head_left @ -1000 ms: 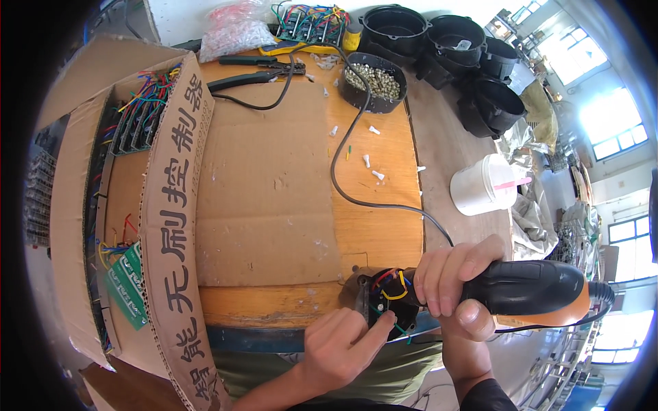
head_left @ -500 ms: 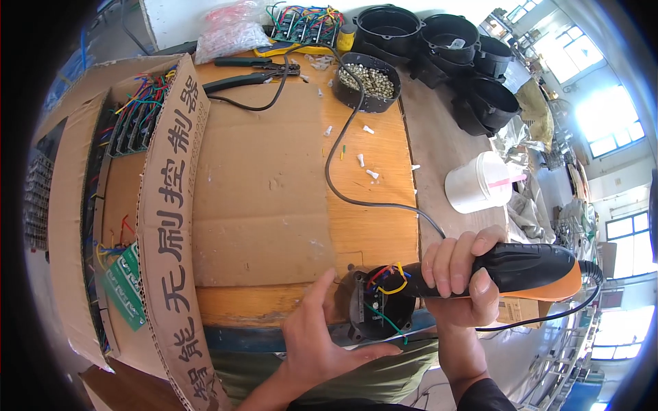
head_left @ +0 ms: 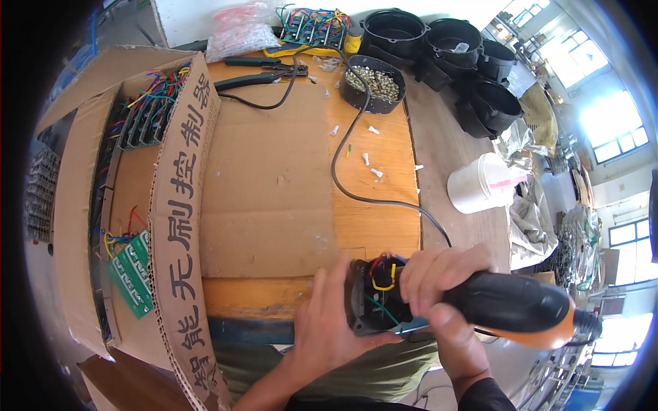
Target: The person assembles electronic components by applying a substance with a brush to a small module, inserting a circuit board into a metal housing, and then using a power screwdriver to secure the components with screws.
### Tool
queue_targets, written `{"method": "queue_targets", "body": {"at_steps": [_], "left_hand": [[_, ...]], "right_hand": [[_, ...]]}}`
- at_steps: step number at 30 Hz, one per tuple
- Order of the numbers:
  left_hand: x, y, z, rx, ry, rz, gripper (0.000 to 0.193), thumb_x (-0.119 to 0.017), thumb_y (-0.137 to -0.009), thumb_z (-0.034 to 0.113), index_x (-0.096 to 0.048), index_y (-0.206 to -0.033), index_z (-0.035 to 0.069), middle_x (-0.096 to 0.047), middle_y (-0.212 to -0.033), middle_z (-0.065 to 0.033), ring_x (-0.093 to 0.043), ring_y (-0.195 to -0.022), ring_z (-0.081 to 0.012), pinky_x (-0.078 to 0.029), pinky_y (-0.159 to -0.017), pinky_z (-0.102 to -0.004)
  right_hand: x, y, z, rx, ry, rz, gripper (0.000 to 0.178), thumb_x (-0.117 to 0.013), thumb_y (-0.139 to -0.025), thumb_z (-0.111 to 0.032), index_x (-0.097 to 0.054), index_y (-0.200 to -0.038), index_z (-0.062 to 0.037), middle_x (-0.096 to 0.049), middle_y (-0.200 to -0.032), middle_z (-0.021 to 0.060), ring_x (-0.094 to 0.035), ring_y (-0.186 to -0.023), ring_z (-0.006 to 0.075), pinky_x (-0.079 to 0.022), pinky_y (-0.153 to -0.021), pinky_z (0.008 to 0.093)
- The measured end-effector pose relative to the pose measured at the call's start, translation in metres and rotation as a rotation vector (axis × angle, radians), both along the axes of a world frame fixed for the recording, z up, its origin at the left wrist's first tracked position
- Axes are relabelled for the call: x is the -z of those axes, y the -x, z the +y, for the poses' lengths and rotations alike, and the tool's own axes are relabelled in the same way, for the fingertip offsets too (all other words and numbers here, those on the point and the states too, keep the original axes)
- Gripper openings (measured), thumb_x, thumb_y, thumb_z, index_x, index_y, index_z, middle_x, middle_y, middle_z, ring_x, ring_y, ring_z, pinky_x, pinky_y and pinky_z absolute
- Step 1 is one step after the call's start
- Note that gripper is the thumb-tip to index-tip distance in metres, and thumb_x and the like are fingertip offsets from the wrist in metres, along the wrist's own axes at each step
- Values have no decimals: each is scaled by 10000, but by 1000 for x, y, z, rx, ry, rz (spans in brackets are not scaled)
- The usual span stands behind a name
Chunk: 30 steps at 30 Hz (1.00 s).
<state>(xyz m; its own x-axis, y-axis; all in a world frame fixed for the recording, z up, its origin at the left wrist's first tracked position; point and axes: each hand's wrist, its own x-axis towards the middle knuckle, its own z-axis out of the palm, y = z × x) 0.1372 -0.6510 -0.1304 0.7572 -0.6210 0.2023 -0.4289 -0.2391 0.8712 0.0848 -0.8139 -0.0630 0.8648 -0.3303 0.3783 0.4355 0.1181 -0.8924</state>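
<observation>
Near the front edge of the table sits a round black plastic housing (head_left: 357, 299), with a circuit board and red, yellow, blue and green wires inside it. My left hand (head_left: 324, 320) cups its left side, thumb stretched along the near rim and fingers on the far side. My right hand (head_left: 444, 279) is closed around the front of a corded black and orange electric screwdriver (head_left: 508, 308). The tool lies nearly level, its front end directed into the housing. My fingers hide its tip.
An open cardboard box (head_left: 179, 198) with wired circuit boards (head_left: 131, 274) stands left. Crimping pliers (head_left: 264, 71), a black bowl of small metal parts (head_left: 373, 103) and several black housings (head_left: 393, 31) sit farther back. A white bucket (head_left: 473, 185) stands right; the tool's cord (head_left: 334, 161) crosses the table.
The screwdriver's rear end has swung toward me and lower, and my right hand has turned over with it. My left hand has moved slightly right, closer against the housing. The view has shifted slightly.
</observation>
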Motion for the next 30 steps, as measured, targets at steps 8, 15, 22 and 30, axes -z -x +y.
{"method": "queue_targets", "body": {"at_steps": [8, 15, 22, 30], "left_hand": [[1, -3, -2, 4, 29, 54, 1072, -950, -495, 294, -428, -1395, 34, -573, -1029, -148, -652, -857, -362, -549, -650, -429], [-1, -1, -5, -2, 68, 63, 1047, -943, -482, 252, -436, -1375, 52, -582, -1050, -144, -657, -864, -355, -553, -662, -424], [2, 1, -6, -19, 19, 26, 1066, -941, -478, 244, -424, -1391, 57, -579, -1081, -145, -653, -881, -363, -550, -672, -441], [14, 5, -11, -32, 62, 8, 1010, -943, -525, 328, -457, -1364, 44, -603, -1025, -147, -658, -855, -357, -547, -653, -431]], "right_hand": [[7, -4, 7, 163, 199, 110, 266, -728, -793, -18, -517, -949, -66, -623, -741, 63, -610, -650, 158, -512, -661, 305], [9, -7, 2, 130, 330, 122, 313, -681, -858, -13, -422, -1018, -84, -547, -684, 56, -530, -596, 165, -487, -636, 340], [-5, -9, 4, 134, 246, 223, 271, -747, -786, -19, -574, -992, -58, -653, -746, 52, -634, -667, 140, -523, -672, 285], [-23, -13, 4, 12, 378, 127, 310, -740, -765, 48, -534, -987, -16, -593, -709, 86, -594, -609, 183, -491, -586, 315]]}}
